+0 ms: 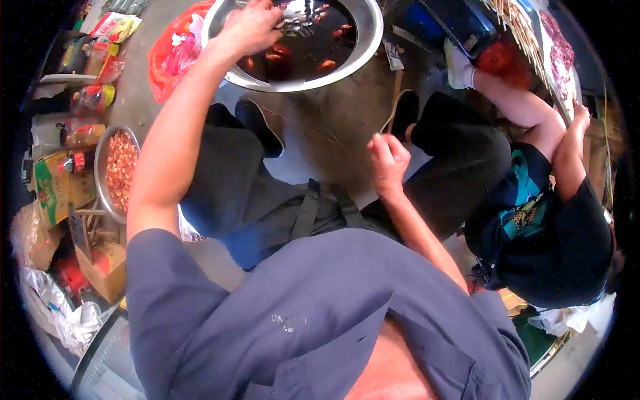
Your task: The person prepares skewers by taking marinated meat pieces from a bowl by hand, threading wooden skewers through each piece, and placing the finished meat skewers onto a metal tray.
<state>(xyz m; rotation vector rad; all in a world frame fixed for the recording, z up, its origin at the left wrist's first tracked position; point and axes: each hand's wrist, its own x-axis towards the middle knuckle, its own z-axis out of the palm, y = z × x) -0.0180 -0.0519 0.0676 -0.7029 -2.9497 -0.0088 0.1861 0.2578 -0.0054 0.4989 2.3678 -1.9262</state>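
A large metal basin (370,50) holds dark liquid with reddish pieces in it. My left hand (252,28) is over the basin's left part, fingers bent down toward the liquid; what they hold, if anything, is hidden. Above my right thigh, my right hand (389,160) is closed, apart from the basin, with its fingers curled together. Whether something small is inside it cannot be made out. Thin strands (313,130) run across the floor area between my feet, left of my right hand.
A red plastic bag (163,63) lies left of the basin. An oval bowl of reddish-brown pieces (121,172), bottles (90,99) and cardboard boxes (105,273) are at the left. Another person (540,227) sits at the right, near a tray of meat (557,50) and sticks (517,30).
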